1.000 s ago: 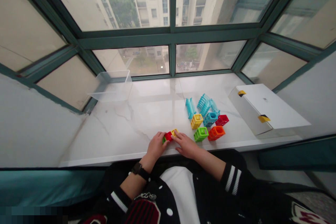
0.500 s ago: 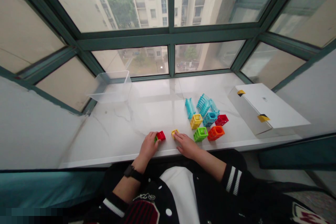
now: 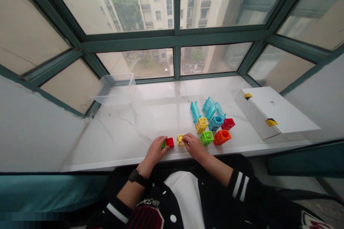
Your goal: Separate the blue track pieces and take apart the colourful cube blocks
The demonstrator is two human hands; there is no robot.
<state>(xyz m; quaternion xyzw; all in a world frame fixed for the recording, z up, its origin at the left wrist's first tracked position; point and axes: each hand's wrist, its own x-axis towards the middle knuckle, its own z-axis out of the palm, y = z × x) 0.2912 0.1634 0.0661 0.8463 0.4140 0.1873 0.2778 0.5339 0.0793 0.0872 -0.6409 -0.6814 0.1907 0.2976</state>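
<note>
My left hand (image 3: 155,150) is closed around a green block (image 3: 163,144), most of which the fingers hide. A red block (image 3: 170,142) sticks out from its right end, seemingly joined to it. With fingertips closed, my right hand (image 3: 194,146) grips a small yellow block (image 3: 180,140) by its right side. A narrow gap separates the yellow block from the red one. Just right of my right hand stands a green hollow block (image 3: 206,138), with an orange hollow block (image 3: 221,137) beside it.
Behind these stand another yellow block (image 3: 201,125), a blue block (image 3: 215,123) and a red block (image 3: 228,124). Light-blue ribbed track pieces (image 3: 209,108) lie farther back. A clear plastic bin (image 3: 115,89) sits at the back left, a white box (image 3: 279,109) on the right, near the window.
The red block has turned and shows squarer to the yellow one. My right hand has shifted slightly right, and more of the yellow block shows, now lying sideways.
</note>
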